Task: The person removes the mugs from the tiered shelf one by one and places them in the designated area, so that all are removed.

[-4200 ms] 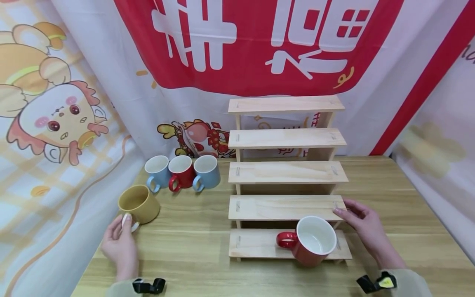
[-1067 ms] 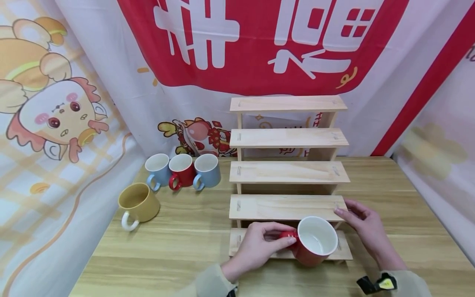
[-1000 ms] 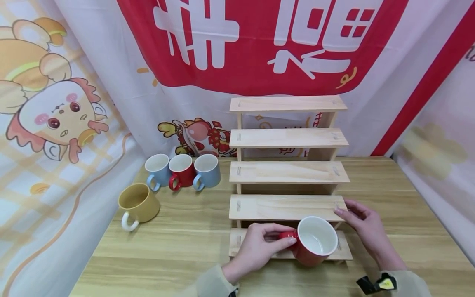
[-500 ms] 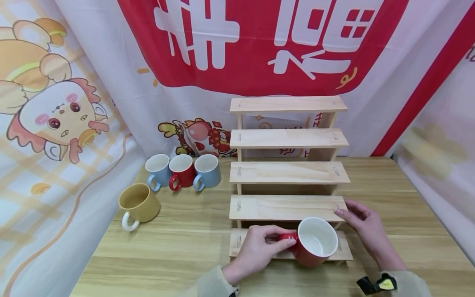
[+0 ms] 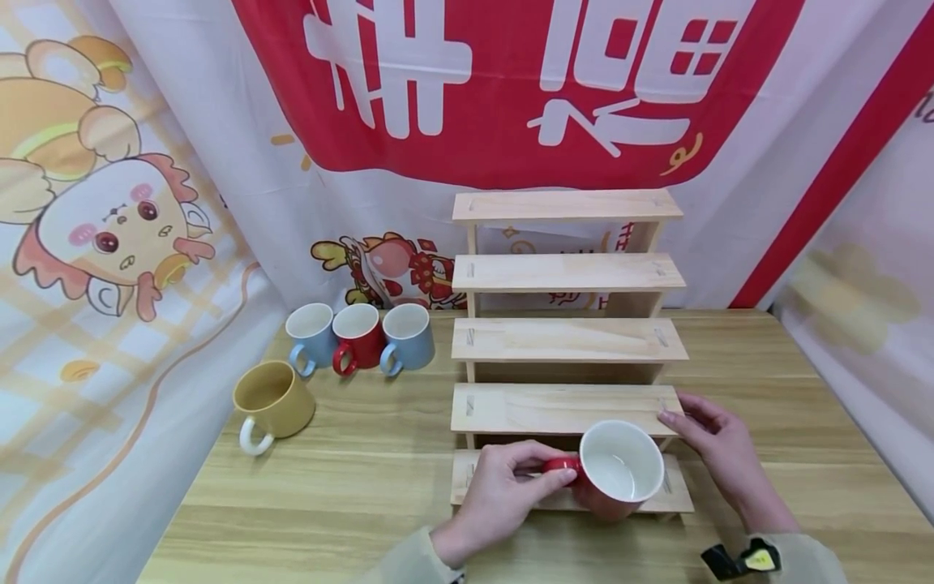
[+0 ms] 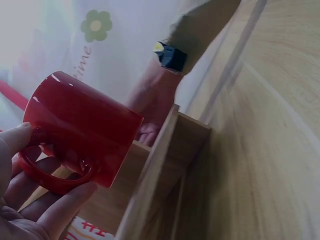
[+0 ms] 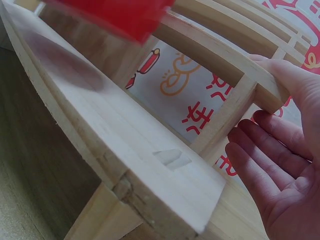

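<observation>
A red mug (image 5: 611,487) with a white inside hangs just above the lowest board of a wooden stepped shelf (image 5: 569,339). My left hand (image 5: 499,491) pinches its handle between thumb and fingers. In the left wrist view the mug (image 6: 82,125) shows its red side, with fingers curled round the handle. A shadow lies on the bottom board (image 7: 115,115) below the mug in the right wrist view. At the right end of the second board from the bottom, my right hand (image 5: 718,442) grips the shelf, thumb on top and fingers beneath.
Two light blue mugs (image 5: 409,341) flank another red mug (image 5: 368,345) in a row at the back left. Before them stands a yellow mug (image 5: 288,410) with a white handle. Printed cloth (image 5: 241,97) hangs round the wooden table (image 5: 328,503).
My left hand came over from the yellow mug's handle to the red mug's. In the last half second the red mug has risen slightly off the bottom board. The right hand stays put.
</observation>
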The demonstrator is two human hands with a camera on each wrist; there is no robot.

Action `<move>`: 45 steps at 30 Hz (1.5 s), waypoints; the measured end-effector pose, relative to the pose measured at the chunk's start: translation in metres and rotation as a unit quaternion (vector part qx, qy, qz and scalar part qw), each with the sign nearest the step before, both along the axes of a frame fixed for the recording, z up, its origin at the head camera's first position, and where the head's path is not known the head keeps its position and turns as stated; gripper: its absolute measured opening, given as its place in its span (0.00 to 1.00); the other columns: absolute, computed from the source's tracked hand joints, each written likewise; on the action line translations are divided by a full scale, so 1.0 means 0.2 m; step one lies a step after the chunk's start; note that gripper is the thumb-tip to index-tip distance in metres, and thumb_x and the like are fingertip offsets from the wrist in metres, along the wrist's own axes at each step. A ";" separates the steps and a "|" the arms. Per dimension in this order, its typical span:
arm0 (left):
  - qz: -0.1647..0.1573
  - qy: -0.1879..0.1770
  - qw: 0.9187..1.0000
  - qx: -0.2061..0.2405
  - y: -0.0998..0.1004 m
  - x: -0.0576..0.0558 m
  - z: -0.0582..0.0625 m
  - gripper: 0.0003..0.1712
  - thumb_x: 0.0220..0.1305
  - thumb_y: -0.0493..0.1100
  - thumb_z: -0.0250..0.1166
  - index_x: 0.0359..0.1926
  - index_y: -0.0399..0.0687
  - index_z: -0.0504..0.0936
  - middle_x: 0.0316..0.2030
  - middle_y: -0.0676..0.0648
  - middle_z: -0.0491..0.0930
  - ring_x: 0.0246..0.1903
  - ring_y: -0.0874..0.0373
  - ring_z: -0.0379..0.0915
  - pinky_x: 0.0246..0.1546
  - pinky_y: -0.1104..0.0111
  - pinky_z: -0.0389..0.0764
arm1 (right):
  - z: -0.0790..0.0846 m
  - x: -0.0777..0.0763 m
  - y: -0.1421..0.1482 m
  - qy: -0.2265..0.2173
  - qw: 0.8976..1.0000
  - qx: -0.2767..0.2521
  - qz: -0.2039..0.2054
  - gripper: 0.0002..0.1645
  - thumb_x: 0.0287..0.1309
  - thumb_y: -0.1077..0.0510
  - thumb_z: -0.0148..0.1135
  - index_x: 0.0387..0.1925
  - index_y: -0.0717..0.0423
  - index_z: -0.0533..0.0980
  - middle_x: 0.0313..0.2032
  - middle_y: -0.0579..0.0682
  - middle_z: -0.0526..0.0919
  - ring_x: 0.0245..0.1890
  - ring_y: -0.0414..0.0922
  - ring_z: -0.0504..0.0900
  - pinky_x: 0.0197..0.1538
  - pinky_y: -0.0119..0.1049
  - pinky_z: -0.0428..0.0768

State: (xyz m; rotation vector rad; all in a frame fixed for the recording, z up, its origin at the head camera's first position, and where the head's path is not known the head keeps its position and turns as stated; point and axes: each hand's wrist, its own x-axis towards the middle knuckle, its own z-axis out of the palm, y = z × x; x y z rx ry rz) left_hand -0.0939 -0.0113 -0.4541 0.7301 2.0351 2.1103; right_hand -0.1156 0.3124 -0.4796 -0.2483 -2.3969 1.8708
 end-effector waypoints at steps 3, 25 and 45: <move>0.002 -0.011 1.000 0.009 -0.03 0.01 0.03 0.09 0.62 0.41 0.75 0.41 0.42 0.88 0.38 0.50 0.89 0.39 0.56 0.87 0.40 0.62 0.88 | 0.00 0.00 0.00 -0.004 1.000 0.008 -0.002 0.33 0.67 0.52 0.69 0.67 0.63 0.72 0.46 0.29 0.81 0.47 0.29 0.79 0.47 0.22 0.80; 0.162 0.020 0.986 0.037 -0.51 0.04 0.26 0.07 0.63 0.29 0.70 0.42 0.30 0.85 0.39 0.40 0.88 0.39 0.46 0.87 0.39 0.55 0.87 | 0.01 0.02 -0.01 -0.002 1.000 0.016 0.006 0.36 0.67 0.49 0.69 0.67 0.65 0.71 0.49 0.34 0.80 0.48 0.32 0.79 0.49 0.22 0.80; 0.430 0.011 0.897 0.100 -1.06 -0.11 0.11 0.14 0.64 0.30 0.70 0.47 0.21 0.82 0.38 0.43 0.89 0.38 0.50 0.87 0.32 0.60 0.86 | 0.01 0.01 0.00 -0.015 1.000 0.021 0.007 0.40 0.67 0.47 0.68 0.70 0.67 0.66 0.52 0.41 0.78 0.48 0.32 0.77 0.49 0.22 0.79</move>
